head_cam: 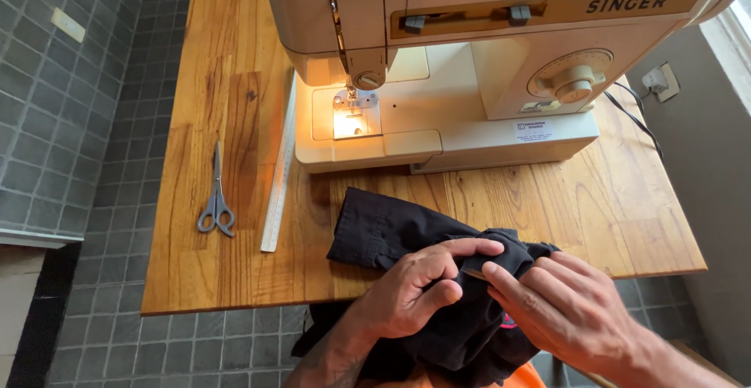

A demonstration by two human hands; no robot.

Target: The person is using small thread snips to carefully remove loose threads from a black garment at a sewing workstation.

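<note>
- Both hands are working a fold of the black garment [391, 228] at the near edge of the wooden table [235, 271], at about six o'clock from the sewing machine [469, 67]; part of the cloth lies on the tabletop and the rest hangs off the edge toward the person's lap.
- To do this well, I'd say, keep the fold small and flat between the fingertips, with the bulk of the cloth resting on the table so its weight does not drag the edge out of line.
- The left hand [411, 290] comes up from below, wrist bent, thumb and forefinger closed in a pinch on a ridge of the fabric, the other fingers curled under it.
- The right hand [567, 306] comes in from about four o'clock, palm down, fingers held close together and nearly straight, their tips pressing the same ridge against the left thumb.
- The two sets of fingertips meet, touching, over the fold.
- Grey scissors [217, 206] lie well apart at nine o'clock of the cloth, with a metal ruler [279, 165] just beside them, running up toward the machine.
- The lit needle plate [353, 118] sits at twelve o'clock, with no cloth on it.
</note>
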